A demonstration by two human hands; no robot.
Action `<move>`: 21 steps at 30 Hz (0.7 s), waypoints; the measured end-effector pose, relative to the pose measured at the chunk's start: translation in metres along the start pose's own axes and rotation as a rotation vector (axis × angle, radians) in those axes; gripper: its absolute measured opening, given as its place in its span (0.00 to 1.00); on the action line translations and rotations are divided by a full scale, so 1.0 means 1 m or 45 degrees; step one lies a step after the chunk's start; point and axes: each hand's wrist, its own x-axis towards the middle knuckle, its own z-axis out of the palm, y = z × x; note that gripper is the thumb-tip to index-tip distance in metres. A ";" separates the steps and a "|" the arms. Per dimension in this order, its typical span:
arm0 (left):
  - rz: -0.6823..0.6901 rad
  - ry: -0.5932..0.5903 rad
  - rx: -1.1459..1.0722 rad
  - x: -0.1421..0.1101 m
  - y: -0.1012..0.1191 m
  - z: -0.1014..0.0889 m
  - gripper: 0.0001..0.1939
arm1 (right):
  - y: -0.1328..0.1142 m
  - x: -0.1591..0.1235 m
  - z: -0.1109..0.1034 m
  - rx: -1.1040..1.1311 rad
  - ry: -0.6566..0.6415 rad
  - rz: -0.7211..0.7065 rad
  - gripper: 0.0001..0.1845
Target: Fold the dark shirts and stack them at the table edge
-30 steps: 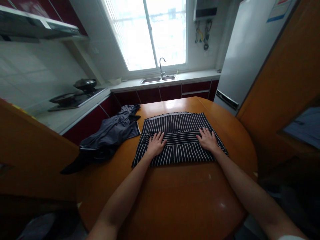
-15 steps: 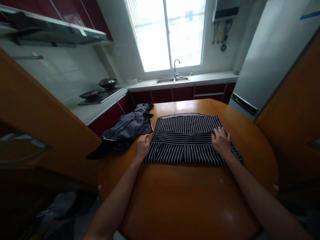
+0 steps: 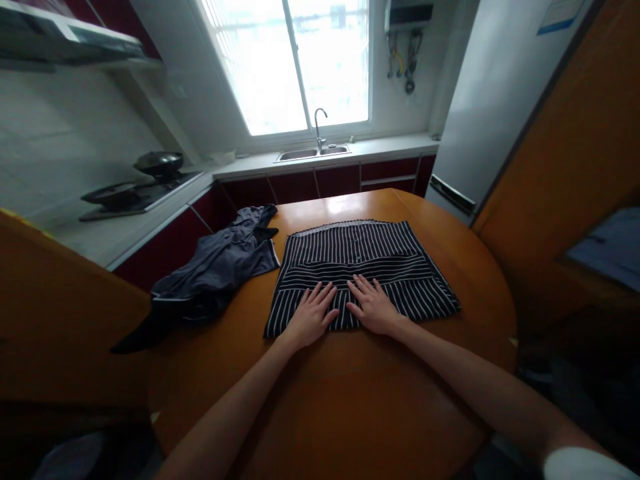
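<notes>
A black garment with white stripes, folded into a flat block with small buttons showing at its middle, is a striped shirt [image 3: 350,243]. It lies on the wooden table [image 3: 320,400]. My left hand [image 3: 311,315] rests flat on its near edge, left of the middle, fingers spread. Beside it my right hand [image 3: 373,305] also lies flat on the cloth, its fingers apart and pointing away from me. A narrow strip of striped fabric separates the two hands. Neither hand grips the shirt.
A crumpled dark grey garment [image 3: 215,260] lies at the table's left, partly over the edge. Beyond the table are a counter with a sink [image 3: 313,153], and a stove with two pans [image 3: 159,163]. A fridge [image 3: 475,107] stands at the right.
Both hands have come inward to the near middle of the shirt. The left has opened from a closed shape beside the left edge; the right has left the right side. The view has shifted right.
</notes>
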 end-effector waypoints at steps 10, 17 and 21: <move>-0.047 0.038 0.055 0.005 -0.006 0.008 0.30 | 0.057 0.019 -0.018 -0.034 0.057 0.390 0.35; -0.065 0.014 0.055 0.005 -0.005 0.005 0.30 | 0.119 0.023 -0.042 -0.121 0.200 0.768 0.34; -0.068 0.027 0.051 0.006 -0.004 0.004 0.30 | 0.098 0.017 -0.043 -0.073 0.354 0.720 0.32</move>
